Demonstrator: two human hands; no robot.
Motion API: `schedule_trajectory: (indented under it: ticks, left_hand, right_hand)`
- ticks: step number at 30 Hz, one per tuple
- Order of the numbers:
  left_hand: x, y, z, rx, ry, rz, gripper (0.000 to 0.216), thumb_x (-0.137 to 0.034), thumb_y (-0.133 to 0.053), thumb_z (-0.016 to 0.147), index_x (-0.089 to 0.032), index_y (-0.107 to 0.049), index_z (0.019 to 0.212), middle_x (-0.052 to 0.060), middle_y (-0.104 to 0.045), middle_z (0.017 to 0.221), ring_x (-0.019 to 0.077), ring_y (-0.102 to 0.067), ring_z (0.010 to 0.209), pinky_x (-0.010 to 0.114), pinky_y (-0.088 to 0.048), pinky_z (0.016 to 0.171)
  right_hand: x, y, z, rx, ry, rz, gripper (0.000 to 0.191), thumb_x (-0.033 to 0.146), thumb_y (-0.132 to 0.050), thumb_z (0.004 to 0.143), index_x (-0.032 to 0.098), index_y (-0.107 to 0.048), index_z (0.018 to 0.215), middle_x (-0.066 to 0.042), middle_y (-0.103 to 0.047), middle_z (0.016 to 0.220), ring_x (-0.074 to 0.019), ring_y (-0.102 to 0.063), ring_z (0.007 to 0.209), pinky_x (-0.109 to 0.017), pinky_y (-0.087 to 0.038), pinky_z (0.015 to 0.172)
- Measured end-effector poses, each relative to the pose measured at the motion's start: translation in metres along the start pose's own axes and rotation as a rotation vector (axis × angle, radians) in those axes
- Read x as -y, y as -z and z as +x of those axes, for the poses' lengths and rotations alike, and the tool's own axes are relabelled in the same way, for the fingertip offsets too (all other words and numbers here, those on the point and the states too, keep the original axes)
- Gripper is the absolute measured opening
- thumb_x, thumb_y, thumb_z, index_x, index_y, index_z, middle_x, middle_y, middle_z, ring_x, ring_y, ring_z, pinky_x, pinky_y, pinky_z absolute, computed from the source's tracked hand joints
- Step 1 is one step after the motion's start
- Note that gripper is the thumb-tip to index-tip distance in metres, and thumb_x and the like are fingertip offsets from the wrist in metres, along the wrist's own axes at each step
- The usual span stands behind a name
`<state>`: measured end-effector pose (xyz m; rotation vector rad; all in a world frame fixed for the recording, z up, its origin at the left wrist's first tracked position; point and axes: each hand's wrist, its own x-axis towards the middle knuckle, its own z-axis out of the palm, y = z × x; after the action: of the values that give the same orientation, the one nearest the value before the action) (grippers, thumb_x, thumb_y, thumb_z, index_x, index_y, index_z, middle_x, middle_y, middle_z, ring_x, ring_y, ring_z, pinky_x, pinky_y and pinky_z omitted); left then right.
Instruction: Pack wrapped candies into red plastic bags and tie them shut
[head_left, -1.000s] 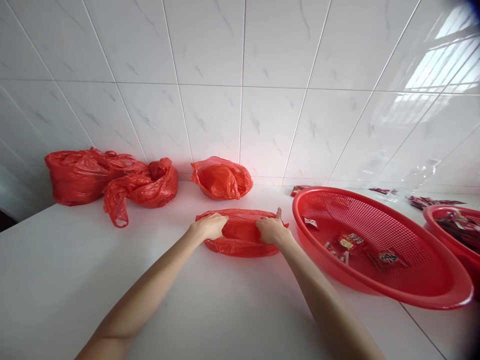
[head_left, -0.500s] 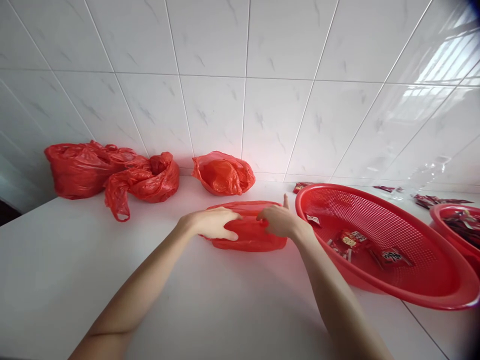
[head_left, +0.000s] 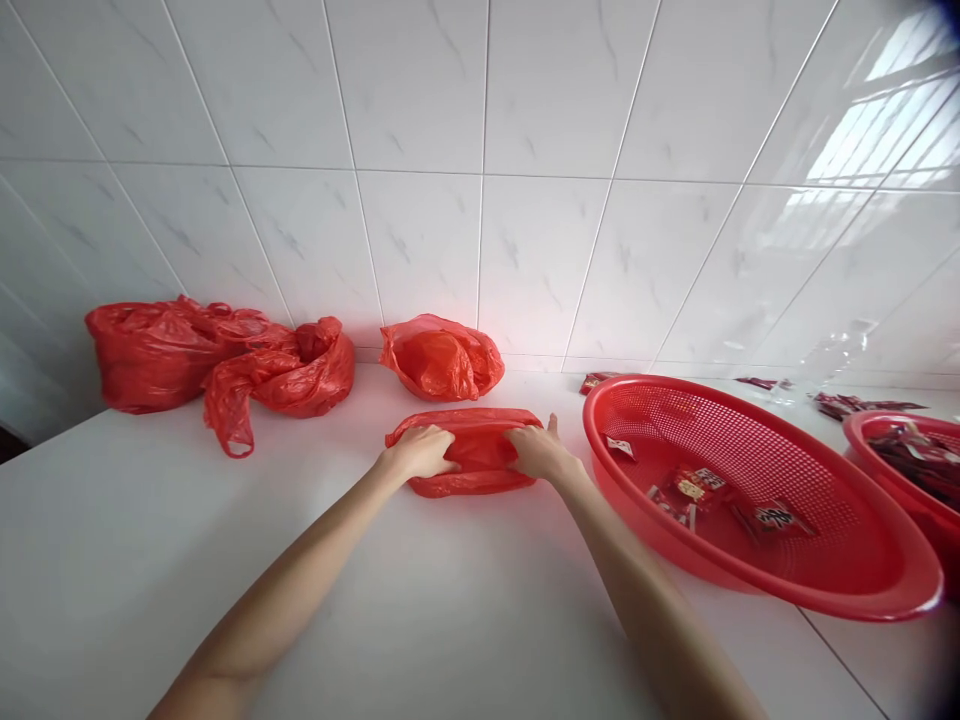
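Observation:
A red plastic bag (head_left: 484, 446) lies on the white table in front of me, its mouth spread wide. My left hand (head_left: 424, 450) reaches into the left side of the mouth, thumb apart from the fingers, whose tips are partly hidden by the bag. On the right side, my right hand (head_left: 536, 450) also dips into the mouth, with one finger sticking up outside. Both hands look open against the inside of the bag. Behind it, close to the wall, sits another red plastic bag (head_left: 442, 360) with its top gaping.
Red plastic bags (head_left: 169, 355) are bunched at the back left. A large red perforated basket (head_left: 750, 590) holding several small packets (head_left: 697, 485) stands at the right. Beyond it are a smaller red basket (head_left: 862, 428), a clear bottle (head_left: 832, 355) and loose packets (head_left: 862, 405).
Both hands have sunk deeper into the red bag, and its mouth is spread more. The bag has shifted slightly left in view. The camera view has also moved a little.

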<state>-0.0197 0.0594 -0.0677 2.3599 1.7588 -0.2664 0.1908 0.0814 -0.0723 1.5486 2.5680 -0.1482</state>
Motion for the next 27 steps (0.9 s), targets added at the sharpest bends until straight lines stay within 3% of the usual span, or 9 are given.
schedule_trajectory:
  ticks: [5,12,15,18,21,24,26,27]
  left_hand:
    - [0.011,0.002,-0.003,0.115,0.062,-0.024,0.032,-0.025,-0.07,0.064,-0.019,-0.058,0.093,0.014,-0.067,0.112,0.0293,-0.066,0.097,0.033,-0.051,0.066]
    - [0.001,0.006,-0.013,0.181,0.07,-0.051,0.052,-0.011,-0.068,0.057,-0.021,-0.058,0.107,0.015,-0.063,0.122,0.0322,-0.061,0.116,0.034,-0.053,0.077]
    - [-0.003,0.01,-0.018,0.177,0.054,-0.069,0.052,-0.018,-0.07,0.062,-0.022,-0.059,0.113,0.014,-0.063,0.125,0.0332,-0.059,0.118,0.035,-0.053,0.076]
    - [-0.008,0.021,-0.028,0.154,0.007,-0.107,0.051,-0.041,-0.066,0.075,-0.027,-0.058,0.123,0.011,-0.06,0.132,0.0319,-0.057,0.12,0.034,-0.052,0.078]
    - [-0.019,0.039,-0.046,0.094,-0.118,-0.192,0.053,-0.054,-0.059,0.082,-0.031,-0.057,0.13,0.006,-0.056,0.138,0.0302,-0.056,0.122,0.033,-0.05,0.08]
    - [-0.043,0.05,-0.071,-0.025,-0.313,-0.279,0.03,-0.047,-0.054,0.089,-0.03,-0.067,0.11,0.003,-0.066,0.12,0.025,-0.064,0.106,0.031,-0.048,0.078]
    - [-0.068,0.041,-0.088,-0.04,-0.526,-0.35,0.024,-0.045,-0.056,0.09,-0.031,-0.069,0.105,0.0,-0.069,0.11,0.0214,-0.066,0.097,0.031,-0.049,0.08]
    - [-0.083,0.029,-0.096,0.016,-0.672,-0.372,0.024,-0.046,-0.059,0.09,-0.033,-0.068,0.109,0.0,-0.069,0.108,0.0208,-0.066,0.096,0.033,-0.05,0.084]
  right_hand:
    - [0.001,0.004,-0.007,0.114,-0.109,-0.026,0.042,0.002,-0.055,0.076,0.015,-0.066,0.114,-0.017,-0.071,0.113,-0.0337,-0.066,0.11,-0.078,-0.018,0.106]
    - [0.003,0.018,-0.02,0.192,-0.112,0.002,0.044,0.005,-0.061,0.073,0.013,-0.067,0.116,-0.02,-0.068,0.122,-0.037,-0.063,0.113,-0.079,-0.017,0.106]
    - [0.002,0.031,-0.028,0.166,-0.058,0.043,0.045,0.02,-0.071,0.073,0.016,-0.068,0.118,-0.016,-0.069,0.121,-0.0363,-0.06,0.118,-0.079,-0.012,0.109]
    - [0.003,0.046,-0.041,0.096,-0.006,0.098,0.051,0.037,-0.066,0.082,0.02,-0.062,0.13,-0.011,-0.071,0.117,-0.0317,-0.056,0.124,-0.07,-0.005,0.115]
    - [0.006,0.059,-0.057,0.017,0.074,0.176,0.042,0.039,-0.058,0.088,0.021,-0.066,0.125,-0.009,-0.074,0.11,-0.028,-0.062,0.115,-0.065,-0.005,0.118]
    - [0.007,0.071,-0.075,-0.102,0.159,0.21,0.03,0.028,-0.05,0.092,0.023,-0.073,0.111,-0.006,-0.077,0.098,-0.0256,-0.066,0.103,-0.062,-0.012,0.117]
    - [0.008,0.077,-0.085,-0.209,0.205,0.239,0.033,0.023,-0.046,0.093,0.025,-0.072,0.113,-0.004,-0.077,0.096,-0.0231,-0.067,0.099,-0.056,-0.018,0.118]
    - [0.009,0.08,-0.089,-0.259,0.23,0.26,0.035,0.023,-0.045,0.094,0.025,-0.071,0.117,-0.003,-0.078,0.098,-0.0219,-0.068,0.099,-0.052,-0.02,0.118]
